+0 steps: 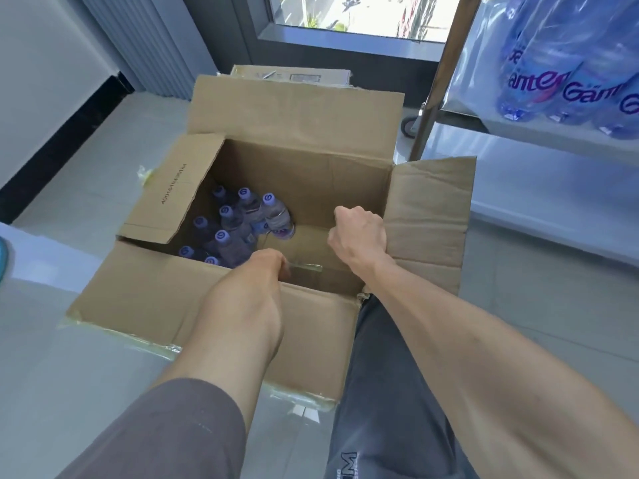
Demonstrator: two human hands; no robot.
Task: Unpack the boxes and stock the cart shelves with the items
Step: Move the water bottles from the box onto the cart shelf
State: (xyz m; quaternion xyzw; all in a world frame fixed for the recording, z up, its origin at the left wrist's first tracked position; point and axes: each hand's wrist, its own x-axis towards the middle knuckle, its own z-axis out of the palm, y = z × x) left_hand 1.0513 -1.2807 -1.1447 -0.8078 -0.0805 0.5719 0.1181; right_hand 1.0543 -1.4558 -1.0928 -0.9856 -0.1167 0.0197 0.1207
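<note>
An open cardboard box [304, 174] stands on the floor in front of me. Several water bottles [238, 223] with purple caps stand in its left half; the right half shows bare cardboard. My left hand [266, 271] reaches over the near wall into the box, its fingers hidden below the back of the hand, close to the nearest bottles. My right hand [359, 233] hangs over the right half of the box with its fingers curled under, and nothing shows in it. The cart shelf [539, 140] at the right carries plastic-wrapped blue bottles [570, 67].
A steel cart post [446, 63] and a caster [411, 126] stand just behind the box's right corner. A second, flattened carton [290, 76] lies behind the box by the window. My leg [387, 392] is beside the near flap. Pale tiled floor lies to the left.
</note>
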